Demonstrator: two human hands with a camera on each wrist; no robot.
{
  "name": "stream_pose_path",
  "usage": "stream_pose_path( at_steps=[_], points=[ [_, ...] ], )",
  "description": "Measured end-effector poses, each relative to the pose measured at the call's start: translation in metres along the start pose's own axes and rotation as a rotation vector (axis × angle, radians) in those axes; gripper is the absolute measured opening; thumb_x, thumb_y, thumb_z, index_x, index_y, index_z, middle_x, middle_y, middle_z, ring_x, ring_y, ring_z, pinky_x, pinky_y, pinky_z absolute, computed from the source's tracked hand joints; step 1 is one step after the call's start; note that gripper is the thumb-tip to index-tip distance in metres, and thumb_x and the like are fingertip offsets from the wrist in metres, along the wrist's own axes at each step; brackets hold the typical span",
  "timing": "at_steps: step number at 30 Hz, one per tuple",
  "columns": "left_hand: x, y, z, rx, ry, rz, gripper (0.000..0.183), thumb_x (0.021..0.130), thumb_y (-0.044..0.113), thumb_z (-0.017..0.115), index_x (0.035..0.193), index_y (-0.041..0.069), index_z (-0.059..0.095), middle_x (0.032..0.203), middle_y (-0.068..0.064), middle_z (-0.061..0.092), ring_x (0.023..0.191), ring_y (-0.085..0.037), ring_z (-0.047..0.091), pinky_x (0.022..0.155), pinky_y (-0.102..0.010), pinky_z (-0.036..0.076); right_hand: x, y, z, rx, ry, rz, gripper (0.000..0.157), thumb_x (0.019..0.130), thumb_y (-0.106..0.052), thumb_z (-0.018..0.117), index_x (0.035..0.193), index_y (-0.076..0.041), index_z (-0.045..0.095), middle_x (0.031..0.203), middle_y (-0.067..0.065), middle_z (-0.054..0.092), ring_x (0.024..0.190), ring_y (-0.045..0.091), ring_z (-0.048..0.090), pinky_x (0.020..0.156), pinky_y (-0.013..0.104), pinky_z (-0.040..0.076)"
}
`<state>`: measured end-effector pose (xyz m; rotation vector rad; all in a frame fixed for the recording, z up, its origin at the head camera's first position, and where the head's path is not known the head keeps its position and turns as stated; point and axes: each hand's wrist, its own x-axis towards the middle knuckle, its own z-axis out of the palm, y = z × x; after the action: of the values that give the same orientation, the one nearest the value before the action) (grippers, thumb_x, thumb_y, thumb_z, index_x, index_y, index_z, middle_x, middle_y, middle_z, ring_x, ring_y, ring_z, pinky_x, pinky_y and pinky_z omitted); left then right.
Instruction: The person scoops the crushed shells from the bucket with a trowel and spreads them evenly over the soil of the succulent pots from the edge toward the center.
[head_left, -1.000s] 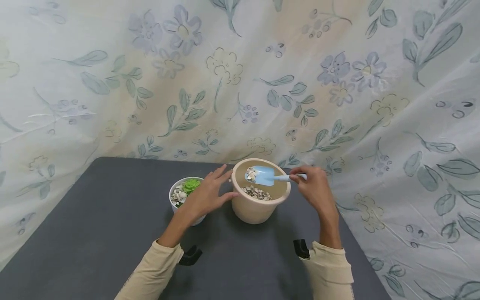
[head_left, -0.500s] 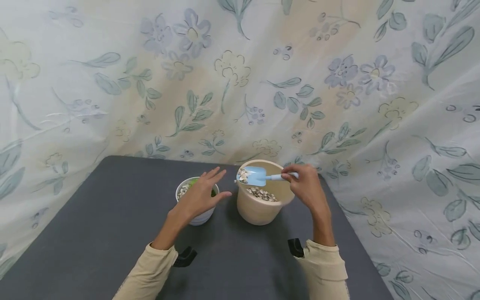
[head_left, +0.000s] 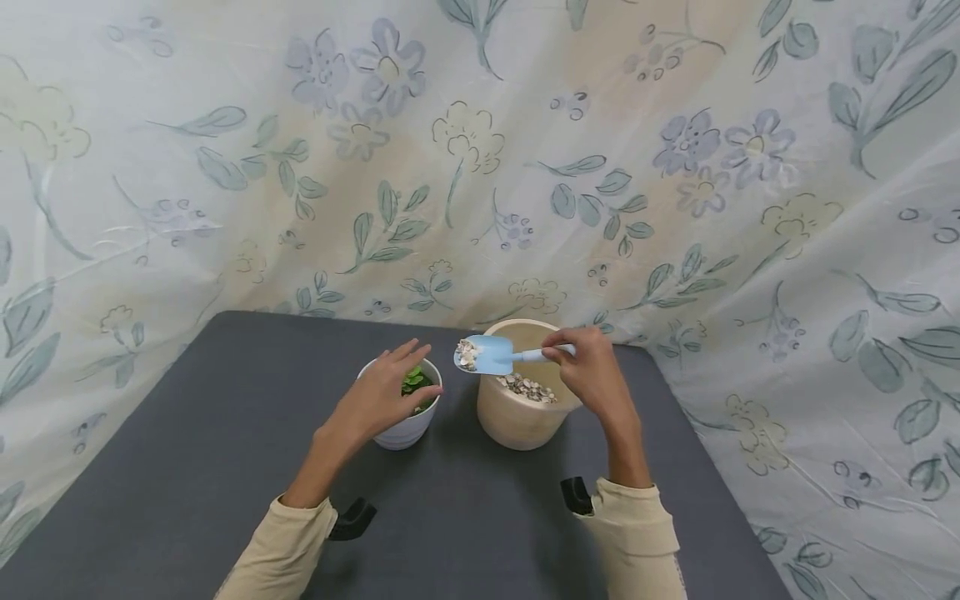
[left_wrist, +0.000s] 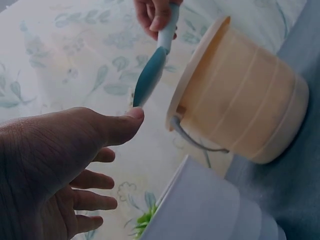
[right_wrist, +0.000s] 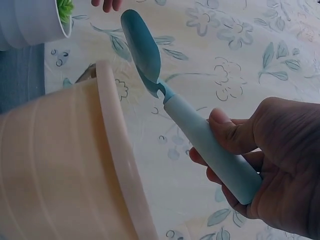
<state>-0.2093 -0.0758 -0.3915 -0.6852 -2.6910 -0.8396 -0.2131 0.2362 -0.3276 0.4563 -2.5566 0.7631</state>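
My right hand grips the pale handle of a light blue hand trowel. Small shell-like pebbles lie on the blade, which is held level above the left rim of a beige bucket. More pebbles cover the bucket's bottom. My left hand hovers over a white pot with a green succulent, its fingers spread and holding nothing. That hand hides much of the pot's inside. In the right wrist view, the fingers of my right hand wrap round the trowel handle.
A dark grey tabletop bears the pot on the left and the bucket on the right, a small gap between them. Behind it hangs a flowered cloth. The bucket's grey handle hangs down its side.
The trowel with its pebbles has moved left, from over the bucket's inside to past its left rim. My left hand has drawn left from the bucket's rim to over the pot.
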Motion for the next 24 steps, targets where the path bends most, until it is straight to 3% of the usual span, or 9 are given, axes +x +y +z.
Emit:
stream_pose_path(
  at_steps=[9, 24],
  points=[
    [-0.01, -0.011, -0.003, 0.007, 0.006, -0.046, 0.071, 0.098, 0.037, 0.074, 0.156, 0.007, 0.049, 0.163, -0.025, 0.044, 0.147, -0.051, 0.045, 0.122, -0.068, 0.034, 0.003, -0.008, 0.008, 0.011, 0.004, -0.006, 0.008, 0.094, -0.009, 0.077, 0.099, -0.003, 0.081, 0.101, 0.013, 0.082, 0.086, 0.027, 0.054, 0.079, 0.035, 0.04],
    [-0.033, -0.028, -0.013, 0.061, 0.029, -0.073, 0.07, 0.099, 0.037, 0.072, 0.156, 0.005, 0.049, 0.161, -0.028, 0.044, 0.143, -0.054, 0.048, 0.117, -0.071, 0.037, 0.009, -0.02, 0.026, 0.055, -0.006, -0.041, 0.008, 0.094, -0.01, 0.078, 0.099, -0.005, 0.081, 0.097, 0.009, 0.08, 0.087, 0.025, 0.054, 0.08, 0.036, 0.043]
  ],
)
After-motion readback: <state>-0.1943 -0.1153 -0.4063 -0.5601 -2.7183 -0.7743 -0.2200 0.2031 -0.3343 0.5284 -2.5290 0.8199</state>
